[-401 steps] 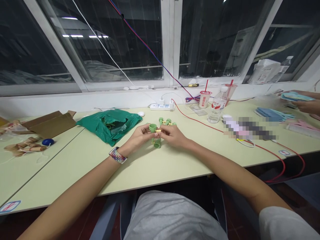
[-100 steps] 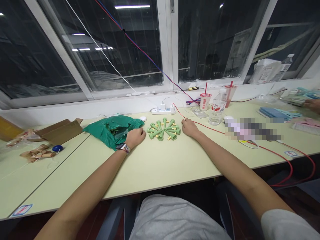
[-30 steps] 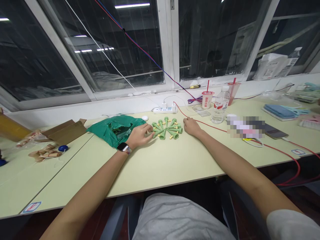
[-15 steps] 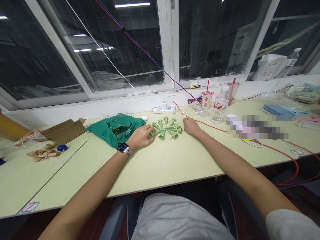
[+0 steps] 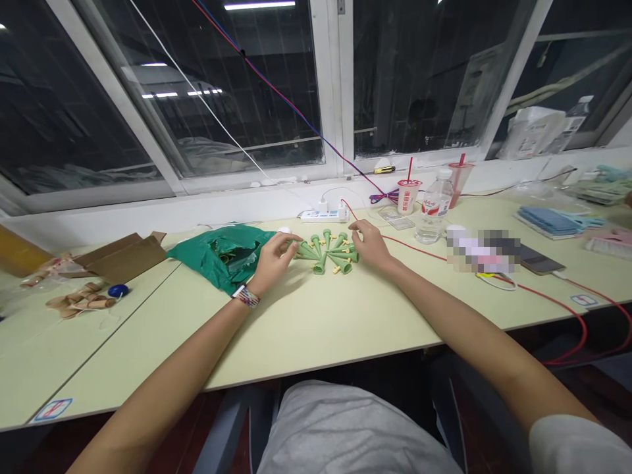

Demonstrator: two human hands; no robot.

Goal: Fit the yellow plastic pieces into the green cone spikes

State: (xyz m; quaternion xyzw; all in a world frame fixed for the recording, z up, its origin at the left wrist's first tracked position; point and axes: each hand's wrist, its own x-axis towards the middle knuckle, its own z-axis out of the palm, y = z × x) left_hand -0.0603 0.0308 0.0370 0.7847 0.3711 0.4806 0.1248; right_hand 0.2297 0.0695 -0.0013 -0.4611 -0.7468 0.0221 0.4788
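Several green horn-shaped pieces (image 5: pixel 326 254) with small yellow parts lie on the table in a ring, narrow ends meeting in the middle and flared ends outward. My left hand (image 5: pixel 272 261), a watch band on its wrist, is at the ring's left side with fingers stretched out and apart, nothing visible in them. It partly covers the pieces there. On the ring's right side is my right hand (image 5: pixel 371 245), its fingers loosely bent and apart, holding nothing that I can see. Whether either hand touches a piece I cannot tell. Left of the ring lies a torn green plastic bag (image 5: pixel 197 253).
Wooden toys with a blue ball (image 5: pixel 118 290) and a cardboard box (image 5: pixel 128 260) lie left. Behind the ring is a power strip (image 5: pixel 316 216). A drink cup (image 5: pixel 408 197), water bottle (image 5: pixel 433 214), phone (image 5: pixel 542 258) and red cable (image 5: pixel 548 298) are right.
Both hands have lifted and their fingers have opened. The left hand has turned and drawn slightly left, while the right has shifted a little left and away from me. The horn ring looks unchanged.
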